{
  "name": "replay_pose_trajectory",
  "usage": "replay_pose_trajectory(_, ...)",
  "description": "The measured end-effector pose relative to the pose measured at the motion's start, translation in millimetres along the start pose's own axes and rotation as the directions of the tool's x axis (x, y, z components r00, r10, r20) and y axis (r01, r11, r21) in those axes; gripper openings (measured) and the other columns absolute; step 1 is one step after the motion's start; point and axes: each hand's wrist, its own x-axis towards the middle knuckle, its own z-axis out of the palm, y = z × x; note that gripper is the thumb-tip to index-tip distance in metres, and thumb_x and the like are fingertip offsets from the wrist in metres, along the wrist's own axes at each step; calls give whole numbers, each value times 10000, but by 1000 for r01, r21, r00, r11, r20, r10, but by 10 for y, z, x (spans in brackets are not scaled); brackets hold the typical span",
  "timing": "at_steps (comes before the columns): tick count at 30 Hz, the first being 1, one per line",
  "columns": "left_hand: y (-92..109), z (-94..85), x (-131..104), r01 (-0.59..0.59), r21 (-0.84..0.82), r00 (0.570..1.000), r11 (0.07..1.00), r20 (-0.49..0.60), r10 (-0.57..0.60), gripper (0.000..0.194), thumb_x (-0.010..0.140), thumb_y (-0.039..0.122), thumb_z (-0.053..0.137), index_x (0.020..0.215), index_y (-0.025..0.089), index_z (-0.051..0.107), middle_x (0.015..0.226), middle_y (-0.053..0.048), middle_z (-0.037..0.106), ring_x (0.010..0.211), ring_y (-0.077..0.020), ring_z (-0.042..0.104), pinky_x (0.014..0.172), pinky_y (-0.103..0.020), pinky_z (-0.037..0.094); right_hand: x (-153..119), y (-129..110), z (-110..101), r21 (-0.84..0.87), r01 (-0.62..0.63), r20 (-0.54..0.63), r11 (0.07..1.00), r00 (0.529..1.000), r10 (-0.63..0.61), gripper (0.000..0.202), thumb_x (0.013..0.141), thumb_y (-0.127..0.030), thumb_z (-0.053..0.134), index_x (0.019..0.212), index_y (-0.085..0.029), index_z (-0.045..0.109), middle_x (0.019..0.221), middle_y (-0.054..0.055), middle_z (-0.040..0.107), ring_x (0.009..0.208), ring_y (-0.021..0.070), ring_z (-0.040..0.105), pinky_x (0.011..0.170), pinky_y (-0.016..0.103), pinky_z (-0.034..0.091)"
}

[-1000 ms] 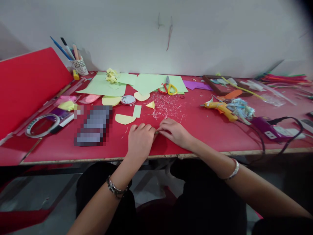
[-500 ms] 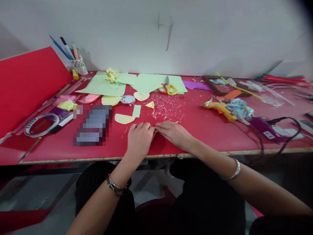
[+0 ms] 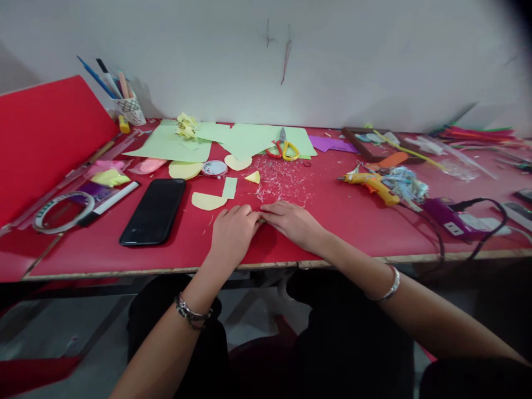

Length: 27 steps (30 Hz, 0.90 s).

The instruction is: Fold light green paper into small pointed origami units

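Observation:
My left hand (image 3: 235,230) and my right hand (image 3: 293,224) meet at the front of the red table (image 3: 353,227), fingertips touching. The fingers of both are pressed together around a small greenish piece (image 3: 262,220), mostly hidden between them. Just beyond my left hand lie a pale yellow cut paper shape (image 3: 208,201) and a small light green strip (image 3: 229,188). A small yellow wedge (image 3: 253,177) sits beside scattered white shavings (image 3: 282,180). Scissors (image 3: 286,149) with red and yellow handles rest on light green paper (image 3: 245,138).
A black phone (image 3: 153,213) and a tape ring (image 3: 64,211) lie at left, with a pen cup (image 3: 132,110) behind. To the right are a yellow glue gun (image 3: 372,184), a purple power box (image 3: 455,219) with cables, and a brown tray (image 3: 415,158).
The view has shifted slightly, so the table things appear a little further left. My hands keep nearly the same pose around the small piece. The phone, blurred before, now shows clearly.

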Motion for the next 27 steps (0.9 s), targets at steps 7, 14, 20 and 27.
replay_pose_trajectory(7,-56,26,-6,34,-78,999,996,32,-31,197,849,317,478,860,166,604,819,-41,594,757,-179,562,593,-267,358,62,98,-27,138,27,14,990,999,-29,261,862,-200,454,1073,-161,602,1068,88,602,967,195,541,874,342,438)
replay_pose_trajectory(14,-170,9,-12,97,-194,995,976,33,-93,154,811,296,533,904,196,604,863,-13,604,761,-154,570,556,-233,356,-10,196,-184,221,-66,43,973,997,58,219,879,-183,394,863,-136,608,861,80,582,826,167,537,736,275,437)
replay_pose_trajectory(20,-325,-46,-38,179,-250,983,951,70,-167,164,811,338,515,842,208,609,830,4,604,708,-135,559,533,-226,341,-150,318,-361,131,-223,182,966,963,197,144,841,-162,413,800,-157,550,811,55,576,734,151,523,663,248,386)
replay_pose_trajectory(27,-353,-61,-54,206,-269,978,941,94,-187,182,777,350,550,911,228,568,886,7,592,763,-152,560,532,-227,334,-330,453,-639,101,-335,202,937,929,310,113,800,-173,439,763,-165,545,766,44,591,680,148,526,623,247,377)
